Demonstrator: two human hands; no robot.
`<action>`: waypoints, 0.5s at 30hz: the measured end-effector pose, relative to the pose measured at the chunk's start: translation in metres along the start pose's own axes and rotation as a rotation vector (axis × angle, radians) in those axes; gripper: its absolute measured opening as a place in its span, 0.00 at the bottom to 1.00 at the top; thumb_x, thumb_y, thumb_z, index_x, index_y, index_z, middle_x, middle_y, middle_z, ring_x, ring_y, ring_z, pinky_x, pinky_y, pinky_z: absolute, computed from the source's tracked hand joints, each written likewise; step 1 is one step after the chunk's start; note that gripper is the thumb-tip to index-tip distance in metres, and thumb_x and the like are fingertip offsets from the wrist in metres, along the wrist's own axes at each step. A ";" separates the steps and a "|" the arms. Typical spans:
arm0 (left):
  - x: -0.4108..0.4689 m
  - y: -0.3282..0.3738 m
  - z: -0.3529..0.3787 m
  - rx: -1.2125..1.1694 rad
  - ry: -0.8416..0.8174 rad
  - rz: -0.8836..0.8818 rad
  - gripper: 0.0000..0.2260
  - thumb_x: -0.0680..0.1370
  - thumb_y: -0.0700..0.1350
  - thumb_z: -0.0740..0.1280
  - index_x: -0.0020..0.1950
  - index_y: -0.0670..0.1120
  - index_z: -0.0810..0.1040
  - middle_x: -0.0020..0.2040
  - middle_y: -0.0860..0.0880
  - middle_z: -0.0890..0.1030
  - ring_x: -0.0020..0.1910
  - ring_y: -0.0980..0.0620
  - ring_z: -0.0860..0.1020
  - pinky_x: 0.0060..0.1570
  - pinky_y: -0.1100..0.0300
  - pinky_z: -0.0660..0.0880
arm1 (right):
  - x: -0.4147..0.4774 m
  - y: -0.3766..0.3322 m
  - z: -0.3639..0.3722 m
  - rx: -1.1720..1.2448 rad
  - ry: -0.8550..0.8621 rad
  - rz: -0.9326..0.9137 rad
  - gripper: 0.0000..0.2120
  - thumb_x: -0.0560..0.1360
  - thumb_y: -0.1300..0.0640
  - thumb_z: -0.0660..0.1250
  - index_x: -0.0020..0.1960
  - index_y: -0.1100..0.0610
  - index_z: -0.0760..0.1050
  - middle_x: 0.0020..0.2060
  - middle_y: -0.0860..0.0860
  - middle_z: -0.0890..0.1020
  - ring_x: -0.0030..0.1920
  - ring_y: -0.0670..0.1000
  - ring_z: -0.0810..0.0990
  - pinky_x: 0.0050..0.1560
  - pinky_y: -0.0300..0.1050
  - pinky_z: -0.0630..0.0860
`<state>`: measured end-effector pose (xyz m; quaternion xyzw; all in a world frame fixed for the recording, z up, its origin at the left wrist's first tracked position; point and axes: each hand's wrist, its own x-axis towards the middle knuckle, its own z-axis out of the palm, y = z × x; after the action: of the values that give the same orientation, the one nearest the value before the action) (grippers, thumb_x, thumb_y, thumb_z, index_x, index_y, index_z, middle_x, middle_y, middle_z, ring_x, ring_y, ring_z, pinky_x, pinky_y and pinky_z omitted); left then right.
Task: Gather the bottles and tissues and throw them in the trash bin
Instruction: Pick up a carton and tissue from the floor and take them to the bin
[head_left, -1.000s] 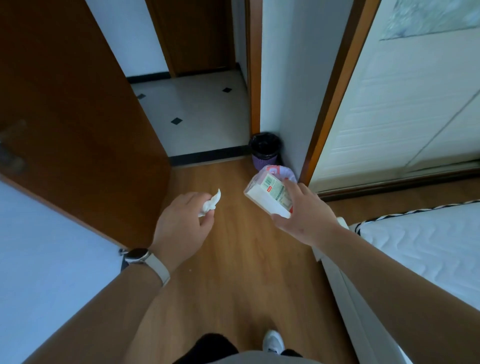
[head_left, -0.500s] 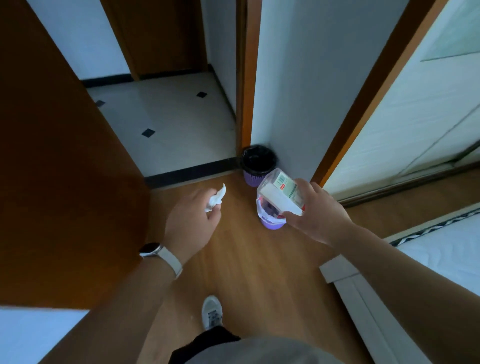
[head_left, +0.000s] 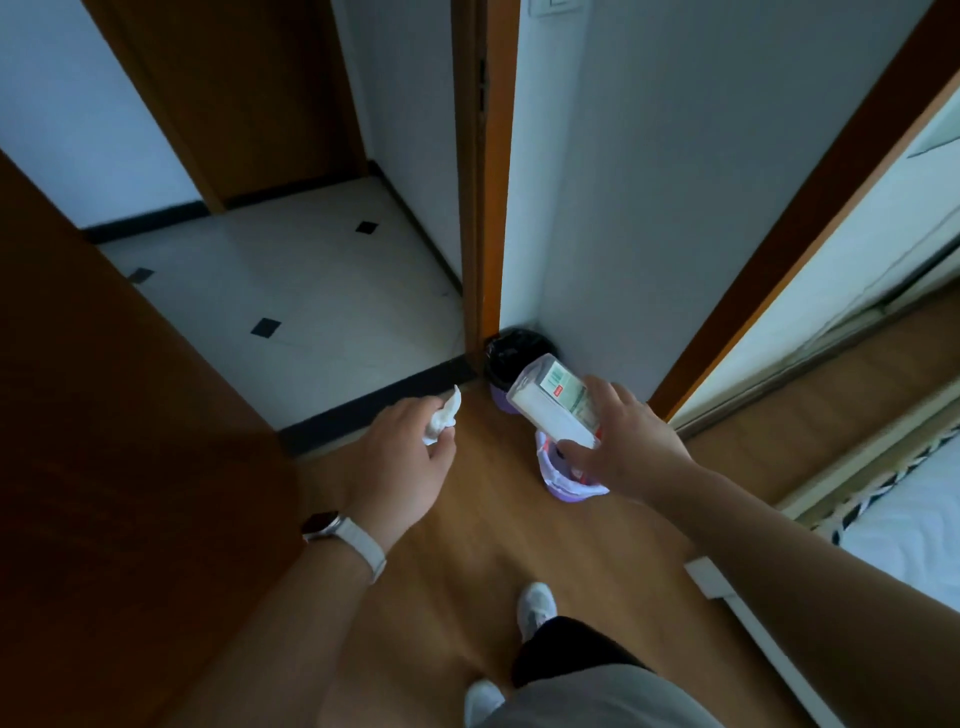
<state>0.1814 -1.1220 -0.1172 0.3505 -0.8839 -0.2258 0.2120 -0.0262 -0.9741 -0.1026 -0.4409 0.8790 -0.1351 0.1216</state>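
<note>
My right hand (head_left: 626, 441) grips a clear plastic bottle (head_left: 553, 402) with a green and red label, held tilted above a small purple trash bin (head_left: 566, 480) with a pale liner on the wooden floor. My left hand (head_left: 410, 457) is closed around a crumpled white tissue (head_left: 441, 418), a little left of the bins. A second purple bin with a black liner (head_left: 506, 356) stands in the corner by the door frame, partly hidden behind the bottle.
An open brown door (head_left: 119, 441) stands at my left. A tiled hallway (head_left: 291, 280) lies past the dark threshold. A white wall corner (head_left: 649, 208) rises behind the bins. A bed edge (head_left: 893, 530) is at the right. My white shoes (head_left: 535, 605) are on the floor.
I have stepped closer to the bins. Both hands have moved forward, and the bottle is now over the near bin. The grips on tissue and bottle are unchanged.
</note>
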 end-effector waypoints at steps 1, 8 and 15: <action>0.008 -0.005 0.001 0.004 -0.004 -0.001 0.08 0.78 0.47 0.67 0.56 0.48 0.78 0.47 0.54 0.78 0.46 0.52 0.75 0.44 0.55 0.76 | 0.008 -0.001 0.001 -0.005 0.007 0.000 0.37 0.70 0.40 0.69 0.73 0.47 0.56 0.61 0.47 0.73 0.56 0.50 0.73 0.46 0.44 0.71; 0.089 -0.038 0.017 0.037 -0.074 0.043 0.07 0.78 0.49 0.67 0.55 0.51 0.77 0.47 0.55 0.78 0.46 0.54 0.75 0.43 0.53 0.79 | 0.090 0.007 0.025 0.027 0.005 0.043 0.36 0.70 0.38 0.68 0.72 0.46 0.56 0.60 0.48 0.74 0.57 0.51 0.74 0.49 0.46 0.73; 0.202 -0.044 0.054 0.086 -0.167 0.114 0.08 0.79 0.50 0.66 0.55 0.49 0.78 0.47 0.54 0.79 0.45 0.54 0.75 0.40 0.56 0.77 | 0.195 0.036 0.033 0.158 0.023 0.174 0.34 0.71 0.42 0.69 0.72 0.48 0.59 0.61 0.49 0.74 0.56 0.52 0.74 0.45 0.44 0.69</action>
<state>0.0409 -1.2817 -0.1412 0.2883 -0.9259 -0.2037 0.1347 -0.1556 -1.1155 -0.1643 -0.3506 0.9018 -0.1979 0.1570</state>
